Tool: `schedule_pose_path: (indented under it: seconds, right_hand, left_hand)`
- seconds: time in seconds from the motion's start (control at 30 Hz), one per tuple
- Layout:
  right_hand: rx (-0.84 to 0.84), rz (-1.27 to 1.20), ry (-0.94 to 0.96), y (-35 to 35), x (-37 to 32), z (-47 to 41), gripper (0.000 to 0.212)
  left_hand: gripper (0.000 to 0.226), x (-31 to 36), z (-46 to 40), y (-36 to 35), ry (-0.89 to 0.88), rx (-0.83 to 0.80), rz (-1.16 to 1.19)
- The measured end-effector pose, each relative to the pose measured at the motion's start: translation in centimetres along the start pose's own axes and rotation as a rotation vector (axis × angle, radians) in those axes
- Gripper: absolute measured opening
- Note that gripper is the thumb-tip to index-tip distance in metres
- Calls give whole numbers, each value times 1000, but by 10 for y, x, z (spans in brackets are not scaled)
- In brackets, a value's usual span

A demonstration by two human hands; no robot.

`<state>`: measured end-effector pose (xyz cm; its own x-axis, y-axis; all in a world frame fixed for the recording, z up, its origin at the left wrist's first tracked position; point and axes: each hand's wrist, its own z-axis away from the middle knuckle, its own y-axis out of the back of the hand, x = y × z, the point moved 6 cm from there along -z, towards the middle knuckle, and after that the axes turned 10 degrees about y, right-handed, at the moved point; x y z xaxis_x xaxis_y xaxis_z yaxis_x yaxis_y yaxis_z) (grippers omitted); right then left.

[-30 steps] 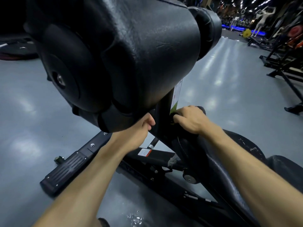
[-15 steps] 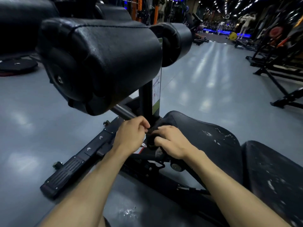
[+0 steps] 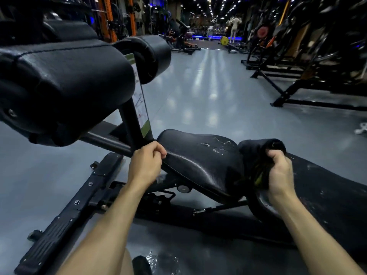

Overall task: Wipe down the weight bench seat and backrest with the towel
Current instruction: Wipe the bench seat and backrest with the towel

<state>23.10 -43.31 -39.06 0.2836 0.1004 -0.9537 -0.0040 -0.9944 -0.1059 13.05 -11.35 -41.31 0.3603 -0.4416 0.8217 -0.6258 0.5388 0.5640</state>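
Black vinyl seat lies between a person's hands: the left hand curls at its front edge, pinching it, while the right hand clutches a bunched dark towel where seat meets backrest.

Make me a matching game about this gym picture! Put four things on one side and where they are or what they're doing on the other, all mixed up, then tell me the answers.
Things:
1. towel
2. left hand
3. seat
4. yellow weight plate

Places or states:
A. far down the aisle, on the floor
B. bunched up in the right hand, at the gap between seat and backrest
C. fingers curled at the front edge of the seat
D. black padding with scuffed, peeling patches on top

Right pairs: 1-B, 2-C, 3-D, 4-A
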Motion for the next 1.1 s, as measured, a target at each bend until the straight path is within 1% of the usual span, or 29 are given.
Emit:
schedule_pose_path:
  seconds: [0.03, 0.07, 0.1, 0.13, 0.17, 0.2, 0.23, 0.27, 0.3, 0.37, 0.43, 0.5, 0.6, 0.63, 0.67, 0.73, 0.8, 0.87, 0.9, 0.97, 1.03, 1.1]
  right_hand:
    - [-3, 150, 84, 0, 1, 4, 35]
    - [-62, 271, 142, -6, 6, 11, 27]
    - [-182, 370, 158, -17, 18, 21, 22]
    - [-358, 528, 175, -29, 36, 33, 33]
    - [-564, 722, 253, -42, 56, 49, 53]
    - [-693, 926, 356, -50, 74, 64, 71]
    - [-729, 1088, 458, -52, 87, 74, 83]
    - [-720, 1167, 497, -52, 91, 80, 90]
    - [-698, 1185, 487, -52, 95, 81, 92]
    - [-681, 1144, 477, -54, 98, 72, 91]
    - [-663, 1151, 403, -53, 101, 46, 87]
    - [-606, 1149, 292, -52, 110, -2, 85]
    - [-525, 1097, 62, -59, 126, -79, 73]
    - [-501, 1102, 33, -63, 129, -91, 71]
    - [-485, 1117, 41, -66, 130, -91, 71]
    - [-501, 1120, 119, -67, 120, -57, 74]
    - [-562, 1094, 213, -61, 104, -3, 81]
    - [-648, 1102, 220, -53, 104, 11, 85]
    - [-663, 1103, 211, -50, 109, -3, 85]
    - [-601, 1087, 186, -52, 123, -55, 79]
    - [-578, 1081, 109, -65, 139, -115, 70]
    - [-547, 1104, 56, -79, 148, -151, 67]
  left_hand:
    - [35, 4, 0, -6, -17, -2, -15]
    - [34, 9, 0, -12, -42, -6, -36]
    - [33, 14, 1, -17, -76, -17, -63]
    - [31, 19, 1, -23, -117, -28, -93]
    - [28, 23, 0, -28, -166, -33, -124]
    - [25, 26, -4, -32, -221, -35, -145]
    - [23, 27, -8, -36, -273, -37, -159]
    - [22, 27, -12, -41, -317, -44, -170]
    - [21, 26, -17, -45, -353, -53, -184]
    - [19, 27, -28, -52, -437, -72, -222]
    - [20, 28, -38, -60, -511, -88, -273]
    - [24, 25, -51, -65, -505, -89, -321]
    - [25, 17, -65, -67, -463, -76, -370]
    - [25, 14, -68, -66, -455, -62, -380]
    - [26, 12, -73, -64, -444, -46, -387]
    - [26, 10, -81, -63, -429, -23, -398]
    - [26, 11, -87, -64, -422, -10, -404]
    - [26, 13, -94, -68, -423, -7, -396]
    - [27, 15, -96, -71, -419, -8, -387]
    - [28, 19, -95, -76, -420, -9, -365]
    - [29, 21, -93, -78, -429, 2, -342]
    - [30, 17, -93, -77, -422, 14, -335]
